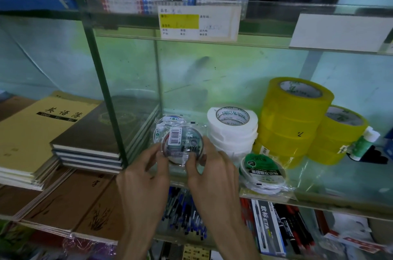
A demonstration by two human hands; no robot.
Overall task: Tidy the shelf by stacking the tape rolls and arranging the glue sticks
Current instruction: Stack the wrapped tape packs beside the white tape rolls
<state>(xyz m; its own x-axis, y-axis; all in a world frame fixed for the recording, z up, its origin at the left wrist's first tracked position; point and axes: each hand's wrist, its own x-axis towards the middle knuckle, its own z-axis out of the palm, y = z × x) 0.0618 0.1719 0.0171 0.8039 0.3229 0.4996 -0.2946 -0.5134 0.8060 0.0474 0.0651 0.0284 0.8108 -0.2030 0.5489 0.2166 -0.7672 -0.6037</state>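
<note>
The glass shelf (340, 191) runs across the middle of the view, its front edge just ahead of the wrists and its right end cut off by the frame. A green upright post (100, 81) with a glass divider walls off its left side from the notebooks (42, 132) stacked beyond. Behind the tapes the back half of the shelf lies open up to the wall, and a bare strip of glass stretches along the front right.

The tall stack of yellow tape rolls (291, 119) stands toward the right, with a lower yellow stack (338, 134) touching it further right. A stack of white tape rolls (232, 130) sits just left of the tall one. A wrapped green-labelled tape pack (263, 172) lies near the front edge, before the white stack.

The left hand (144, 176) and right hand (212, 172) both pinch a wrapped tape roll (182, 145) from either side, fingers curled on its rim, at the shelf's left end above another wrapped roll (168, 120); whether the two rolls touch cannot be told.

A glue stick (365, 142) leans behind the lower yellow stack, partly hidden; dark items beside it are too blurred to identify.
</note>
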